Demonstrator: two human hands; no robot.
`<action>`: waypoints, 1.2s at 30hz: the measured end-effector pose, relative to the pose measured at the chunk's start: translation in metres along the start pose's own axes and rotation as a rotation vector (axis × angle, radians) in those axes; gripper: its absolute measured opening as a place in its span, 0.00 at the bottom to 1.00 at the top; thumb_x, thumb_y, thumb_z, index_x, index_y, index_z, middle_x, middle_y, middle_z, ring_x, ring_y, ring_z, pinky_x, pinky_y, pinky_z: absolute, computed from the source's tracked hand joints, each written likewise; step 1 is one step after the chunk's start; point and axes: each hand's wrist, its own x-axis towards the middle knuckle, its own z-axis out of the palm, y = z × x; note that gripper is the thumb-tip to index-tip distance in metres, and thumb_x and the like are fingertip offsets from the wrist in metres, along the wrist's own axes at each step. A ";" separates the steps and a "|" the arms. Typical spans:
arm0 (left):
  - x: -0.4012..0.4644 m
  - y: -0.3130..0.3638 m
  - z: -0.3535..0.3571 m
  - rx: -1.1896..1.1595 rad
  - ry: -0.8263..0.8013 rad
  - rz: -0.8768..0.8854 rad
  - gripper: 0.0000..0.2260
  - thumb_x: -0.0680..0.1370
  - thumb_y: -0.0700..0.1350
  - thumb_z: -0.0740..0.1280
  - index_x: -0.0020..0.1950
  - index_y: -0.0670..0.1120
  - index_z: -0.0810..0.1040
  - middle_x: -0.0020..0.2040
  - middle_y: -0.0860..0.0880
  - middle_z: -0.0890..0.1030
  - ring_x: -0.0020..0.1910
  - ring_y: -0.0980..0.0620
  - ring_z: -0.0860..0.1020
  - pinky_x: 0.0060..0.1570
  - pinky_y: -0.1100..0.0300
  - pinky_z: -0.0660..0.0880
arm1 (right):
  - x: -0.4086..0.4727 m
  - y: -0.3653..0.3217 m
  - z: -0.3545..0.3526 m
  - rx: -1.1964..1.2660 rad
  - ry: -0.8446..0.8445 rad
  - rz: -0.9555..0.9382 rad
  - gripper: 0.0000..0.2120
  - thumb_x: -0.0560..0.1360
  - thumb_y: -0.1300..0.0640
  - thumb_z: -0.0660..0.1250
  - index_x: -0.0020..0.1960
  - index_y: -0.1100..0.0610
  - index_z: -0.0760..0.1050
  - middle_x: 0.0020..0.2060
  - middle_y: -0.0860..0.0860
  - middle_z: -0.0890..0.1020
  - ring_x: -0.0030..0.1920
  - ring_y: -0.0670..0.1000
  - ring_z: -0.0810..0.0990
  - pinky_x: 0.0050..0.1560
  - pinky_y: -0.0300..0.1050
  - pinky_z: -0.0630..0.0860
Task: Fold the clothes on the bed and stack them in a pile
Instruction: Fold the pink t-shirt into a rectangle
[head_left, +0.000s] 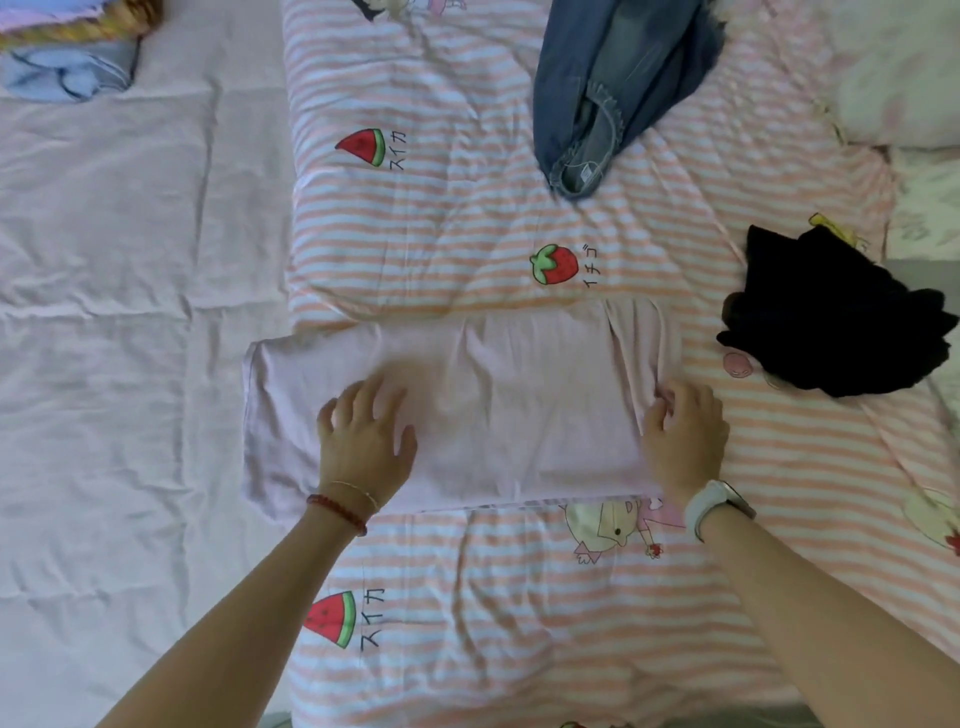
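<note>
Both hands (366, 439) (683, 434) press a soft pink folded garment (509, 400) flat.

Soft, even daylight, faint shadows, no glare; slightly blurred overall, with wide-angle bending at the edges.

Blue garment (67, 73) – cut off by the left edge; denim piece (618, 78) by the top.

We see both forearms reaching forward from the lower edge, bare to the wrist. Left hand (366, 439): palm down, fingers spread and nearly straight, lying flat; red bead bracelet and thin chain at the wrist. Right hand (685, 441): knuckles up, fingers curled under toward the left, fingertips hidden; white watch on the wrist. Hands well apart, roughly level.
</note>
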 end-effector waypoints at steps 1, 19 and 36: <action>0.012 0.016 0.006 -0.005 -0.038 0.018 0.18 0.72 0.47 0.68 0.61 0.43 0.77 0.64 0.40 0.75 0.62 0.37 0.73 0.59 0.37 0.67 | 0.013 -0.002 0.000 0.032 0.001 0.017 0.07 0.75 0.64 0.61 0.52 0.64 0.74 0.50 0.61 0.76 0.53 0.61 0.72 0.50 0.54 0.68; 0.079 0.097 0.091 0.156 -0.271 0.058 0.29 0.75 0.63 0.39 0.76 0.57 0.46 0.78 0.48 0.46 0.76 0.46 0.44 0.69 0.37 0.41 | 0.167 0.023 0.006 0.481 -0.115 0.432 0.09 0.78 0.61 0.57 0.41 0.60 0.72 0.38 0.55 0.73 0.43 0.53 0.71 0.44 0.43 0.67; 0.017 0.168 0.079 0.097 -0.201 0.356 0.25 0.74 0.54 0.53 0.71 0.50 0.65 0.70 0.40 0.68 0.69 0.35 0.66 0.59 0.26 0.56 | -0.020 0.073 -0.007 0.385 -0.048 0.315 0.09 0.78 0.55 0.61 0.43 0.58 0.73 0.38 0.51 0.74 0.35 0.45 0.71 0.33 0.30 0.64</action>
